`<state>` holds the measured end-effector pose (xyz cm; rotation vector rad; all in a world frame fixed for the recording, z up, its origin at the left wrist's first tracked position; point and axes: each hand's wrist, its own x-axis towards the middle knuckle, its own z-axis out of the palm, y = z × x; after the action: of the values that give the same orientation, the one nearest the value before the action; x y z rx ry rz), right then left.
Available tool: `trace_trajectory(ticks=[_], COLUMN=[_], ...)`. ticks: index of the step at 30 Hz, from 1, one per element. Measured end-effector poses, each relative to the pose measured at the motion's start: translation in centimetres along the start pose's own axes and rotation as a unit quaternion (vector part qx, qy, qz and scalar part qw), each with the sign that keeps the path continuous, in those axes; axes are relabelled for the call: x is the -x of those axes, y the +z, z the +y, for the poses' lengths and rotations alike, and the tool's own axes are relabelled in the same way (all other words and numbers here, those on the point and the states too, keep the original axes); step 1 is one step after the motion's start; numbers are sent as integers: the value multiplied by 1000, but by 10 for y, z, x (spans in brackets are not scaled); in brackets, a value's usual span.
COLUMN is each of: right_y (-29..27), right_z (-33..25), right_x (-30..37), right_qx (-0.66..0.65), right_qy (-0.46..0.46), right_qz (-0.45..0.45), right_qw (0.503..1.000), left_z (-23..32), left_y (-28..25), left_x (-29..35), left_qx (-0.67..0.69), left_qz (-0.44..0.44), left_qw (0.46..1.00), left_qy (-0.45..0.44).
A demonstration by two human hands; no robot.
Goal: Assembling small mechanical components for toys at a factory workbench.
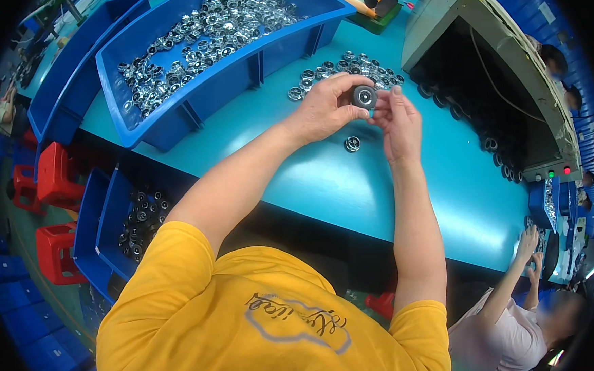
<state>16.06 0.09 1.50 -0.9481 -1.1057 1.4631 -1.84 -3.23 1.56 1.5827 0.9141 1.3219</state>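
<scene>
A small black wheel [364, 98] with a silver hub is held up above the turquoise table, its round face turned toward me. My left hand [323, 109] grips it from the left, fingers curled over the top and thumb beneath. On its other side, my right hand [402, 124] has bent fingertips against the wheel's right edge; part of those fingers is hidden behind it. A single shiny hub [352, 144] lies on the table just below my hands. Behind them, a loose pile of silver hubs [364, 66] is spread out.
A large blue bin [229, 70] full of silver hubs stands at the back left. To the right is a machine [437, 31] with a dark opening, lined with black wheels [456, 111]. Below the table's left end sits a bin of wheels [142, 219]. A co-worker [509, 322] works at lower right.
</scene>
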Motion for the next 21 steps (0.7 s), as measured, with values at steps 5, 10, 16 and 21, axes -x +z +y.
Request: trace_trajectory(ticks=[5,10,16,21], right_y=[-30,-24,-12,-10], right_z=[5,-3,3,6], right_x=[-20,-12,-4,-4], right_qx=[241,180,99,23], right_qy=[-175,-130,-31,-13], right_qz=[110,22,-86,-81], right_qw=[948,975,991,996], left_z=[-1,-2,-7,-1], left_y=[1,-1,1,2], left_x=[0,1,3,3], left_qx=[12,-4,-70,-130], left_qz=[32,48,4,28], left_qw=[999,999,996,991], left_qy=[5,2,48,22])
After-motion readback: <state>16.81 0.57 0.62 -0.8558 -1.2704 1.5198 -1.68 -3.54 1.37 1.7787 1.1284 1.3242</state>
